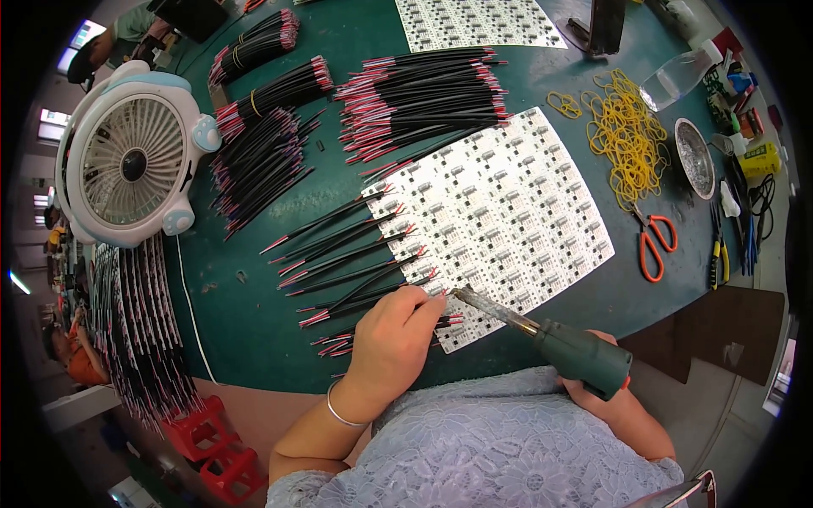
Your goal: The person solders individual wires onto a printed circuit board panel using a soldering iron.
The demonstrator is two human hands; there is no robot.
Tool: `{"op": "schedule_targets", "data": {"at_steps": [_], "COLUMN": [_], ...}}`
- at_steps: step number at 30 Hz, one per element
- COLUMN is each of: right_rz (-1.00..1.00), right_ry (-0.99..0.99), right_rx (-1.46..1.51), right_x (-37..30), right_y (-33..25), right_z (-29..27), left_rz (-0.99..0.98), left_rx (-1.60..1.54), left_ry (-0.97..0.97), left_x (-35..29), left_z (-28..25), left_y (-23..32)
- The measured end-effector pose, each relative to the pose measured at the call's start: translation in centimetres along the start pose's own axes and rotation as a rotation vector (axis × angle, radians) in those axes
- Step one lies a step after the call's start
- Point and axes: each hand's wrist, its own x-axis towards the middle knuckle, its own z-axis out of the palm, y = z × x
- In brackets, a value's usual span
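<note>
My left hand is closed in a pinch on a thin black cable at the near left edge of a white circuit board sheet. Its fingers hide most of that cable. My right hand grips the green handle of a soldering iron, which covers most of the fingers. The iron's tip points left and meets the board close to my left fingertips. Along the board's left edge lie several black cables with red and white stripped ends.
Bundles of cables lie beyond the board, near a white fan. To the right are yellow rubber bands, orange-handled scissors, a metal bowl and a plastic bottle. Wired boards hang at the table's left edge.
</note>
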Motion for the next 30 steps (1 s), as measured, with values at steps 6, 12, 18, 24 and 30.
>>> {"op": "schedule_targets", "data": {"at_steps": [6,12,18,24,30], "right_rz": [0.165,0.104,0.233,0.135,0.183], "right_ry": [0.028,0.02,0.072,0.062,-0.051], "right_rx": [0.25,0.224,0.278,0.169,0.255], "right_x": [-0.8,-1.0,-1.2,-0.5,-1.5], "right_y": [-0.1,0.3,-0.1,-0.2,0.7], "right_z": [0.1,0.3,0.8,0.5,0.0], "left_rz": [-0.003,0.02,0.061,0.056,0.072], "left_rx": [0.005,0.037,0.028,0.024,0.018], "left_ry": [-0.002,0.032,0.074,0.066,0.074], "left_x": [0.0,-0.2,-0.1,-0.1,-0.1], "left_z": [-0.1,0.2,0.4,0.4,0.2], "left_y": [0.0,-0.1,-0.4,-0.5,-0.3]}}
